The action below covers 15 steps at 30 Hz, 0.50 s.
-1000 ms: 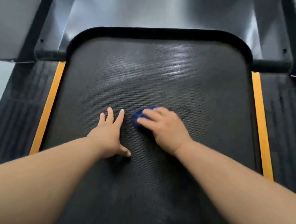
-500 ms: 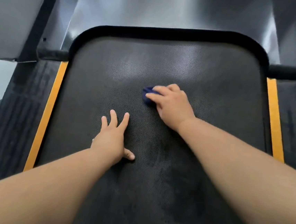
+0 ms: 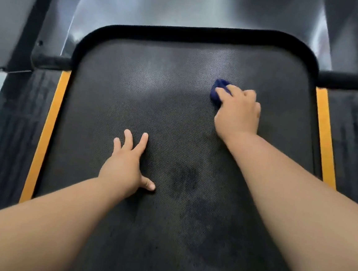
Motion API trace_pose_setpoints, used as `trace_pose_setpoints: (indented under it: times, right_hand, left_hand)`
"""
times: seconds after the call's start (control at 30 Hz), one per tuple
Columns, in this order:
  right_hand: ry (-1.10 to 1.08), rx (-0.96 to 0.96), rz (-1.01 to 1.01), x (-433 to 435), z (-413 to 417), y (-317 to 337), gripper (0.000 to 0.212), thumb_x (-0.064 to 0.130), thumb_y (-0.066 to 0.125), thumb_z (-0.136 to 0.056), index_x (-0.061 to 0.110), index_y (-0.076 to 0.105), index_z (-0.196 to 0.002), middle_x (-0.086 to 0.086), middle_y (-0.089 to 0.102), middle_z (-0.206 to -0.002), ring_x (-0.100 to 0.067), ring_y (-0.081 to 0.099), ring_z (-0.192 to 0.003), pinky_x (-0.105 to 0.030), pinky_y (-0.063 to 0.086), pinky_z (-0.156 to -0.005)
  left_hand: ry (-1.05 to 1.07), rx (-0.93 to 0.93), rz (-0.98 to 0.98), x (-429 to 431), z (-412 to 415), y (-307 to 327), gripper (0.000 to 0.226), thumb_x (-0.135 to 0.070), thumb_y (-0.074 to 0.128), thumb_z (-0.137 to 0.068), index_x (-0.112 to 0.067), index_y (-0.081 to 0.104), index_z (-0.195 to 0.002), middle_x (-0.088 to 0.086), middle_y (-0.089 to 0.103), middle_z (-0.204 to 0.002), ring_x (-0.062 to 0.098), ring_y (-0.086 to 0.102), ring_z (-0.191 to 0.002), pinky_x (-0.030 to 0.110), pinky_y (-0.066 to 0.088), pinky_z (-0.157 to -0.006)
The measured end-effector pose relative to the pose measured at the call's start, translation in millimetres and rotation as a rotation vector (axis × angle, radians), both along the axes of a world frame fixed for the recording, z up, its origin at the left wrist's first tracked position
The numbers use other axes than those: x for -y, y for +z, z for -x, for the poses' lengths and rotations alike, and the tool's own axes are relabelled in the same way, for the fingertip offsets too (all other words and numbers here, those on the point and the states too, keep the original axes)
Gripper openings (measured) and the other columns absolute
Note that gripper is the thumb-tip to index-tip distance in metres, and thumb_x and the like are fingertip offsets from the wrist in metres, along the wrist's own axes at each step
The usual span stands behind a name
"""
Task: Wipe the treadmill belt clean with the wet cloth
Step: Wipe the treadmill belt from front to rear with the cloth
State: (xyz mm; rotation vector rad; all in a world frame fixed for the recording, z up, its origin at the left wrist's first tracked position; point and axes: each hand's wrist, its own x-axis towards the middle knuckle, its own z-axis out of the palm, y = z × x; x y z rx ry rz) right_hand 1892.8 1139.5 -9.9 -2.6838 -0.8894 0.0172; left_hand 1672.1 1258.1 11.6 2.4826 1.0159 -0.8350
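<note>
Hands worked apart: the right hand (image 3: 238,113), clamped on the blue wet cloth (image 3: 218,91), had swept from mid-belt to the treadmill belt's (image 3: 175,117) far right, leaving damp patches; the left hand (image 3: 127,165) stayed flat, empty, bracing.

Two orange strips (image 3: 47,135) edge ribbed black side rails (image 3: 7,140) below a grey motor cover (image 3: 197,8)

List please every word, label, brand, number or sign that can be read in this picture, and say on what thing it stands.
None: no text can be read anywhere in this view.
Treadmill belt: plain dotted texture, no print.
Orange side strips: plain colour, no marking.
Grey housing ahead: glare only, no logo visible.
Blue cloth under the right hand: no tag visible.
</note>
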Motion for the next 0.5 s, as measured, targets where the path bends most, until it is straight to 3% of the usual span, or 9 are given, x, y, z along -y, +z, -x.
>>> trace_pose_setpoints:
  times: [0.07, 0.13, 0.27, 0.3, 0.4, 0.43, 0.5]
  right_hand:
    - [0.091, 0.020, -0.028, 13.6, 20.9, -1.5, 0.040, 0.015, 0.047, -0.079, 0.024, 0.063, -0.115, 0.002, 0.058, -0.123, -0.034, 0.048, -0.100, -0.040, 0.043, -0.080]
    - [0.317, -0.005, -0.114, 31.3, 60.6, -6.5, 0.042, 0.020, 0.042, -0.076, 0.023, 0.067, -0.109, 0.001, 0.064, -0.114, -0.033, 0.053, -0.089, -0.041, 0.051, -0.071]
    - [0.799, 0.047, -0.059, 63.3, 64.9, -11.9, 0.042, 0.023, 0.040, -0.078, 0.026, 0.069, -0.109, 0.003, 0.065, -0.117, -0.028, 0.059, -0.089, -0.034, 0.050, -0.067]
    - [0.751, 0.093, -0.055, 62.8, 45.5, -9.8, 0.041, 0.022, 0.041, -0.078, 0.027, 0.069, -0.108, 0.003, 0.065, -0.118, -0.029, 0.060, -0.090, -0.035, 0.051, -0.069]
    - [0.199, 0.020, 0.001, 52.7, -5.3, -2.0, 0.041, 0.014, 0.049, -0.084, 0.029, 0.064, -0.118, 0.005, 0.057, -0.131, -0.032, 0.050, -0.109, -0.041, 0.044, -0.088]
    - [0.104, -0.030, 0.009, 51.8, -3.3, -3.2, 0.042, 0.014, 0.049, -0.086, 0.029, 0.062, -0.123, 0.006, 0.054, -0.135, -0.032, 0.046, -0.114, -0.040, 0.040, -0.091]
    - [0.126, -0.050, -0.033, 55.0, 32.4, -4.3, 0.043, 0.017, 0.044, -0.083, 0.026, 0.064, -0.119, 0.004, 0.057, -0.130, -0.034, 0.049, -0.107, -0.041, 0.044, -0.088]
  left_hand:
    - [0.004, -0.006, 0.003, 0.6, 0.1, 2.3, 0.137, -0.051, 0.086, -0.054, -0.037, -0.012, -0.149, 0.003, -0.025, -0.156, 0.034, -0.012, -0.145, 0.050, 0.027, -0.111]
    - [0.002, -0.002, 0.001, 0.6, -0.2, 4.3, 0.137, -0.052, 0.086, -0.054, -0.036, -0.012, -0.149, 0.004, -0.024, -0.156, 0.034, -0.011, -0.145, 0.050, 0.027, -0.111]
    - [-0.017, -0.012, -0.007, 1.0, -1.9, 6.6, 0.138, -0.054, 0.085, -0.053, -0.035, -0.012, -0.149, 0.006, -0.024, -0.156, 0.035, -0.011, -0.145, 0.051, 0.027, -0.112]
    - [-0.026, -0.018, -0.010, 1.1, -2.5, 6.7, 0.138, -0.055, 0.085, -0.053, -0.035, -0.012, -0.149, 0.006, -0.024, -0.156, 0.035, -0.010, -0.145, 0.052, 0.027, -0.112]
    - [-0.029, -0.070, -0.024, 1.8, -5.7, 10.6, 0.137, -0.056, 0.084, -0.054, -0.034, -0.012, -0.149, 0.007, -0.021, -0.157, 0.036, -0.006, -0.145, 0.052, 0.027, -0.112]
    - [-0.035, -0.082, -0.034, 3.3, -9.7, 12.4, 0.136, -0.057, 0.084, -0.056, -0.032, -0.011, -0.150, 0.008, -0.019, -0.157, 0.038, -0.004, -0.145, 0.052, 0.026, -0.112]
    - [-0.090, -0.047, -0.035, 9.2, -24.1, 17.2, 0.131, -0.057, 0.082, -0.058, -0.028, -0.005, -0.151, 0.008, -0.014, -0.158, 0.037, 0.001, -0.145, 0.050, 0.025, -0.113]
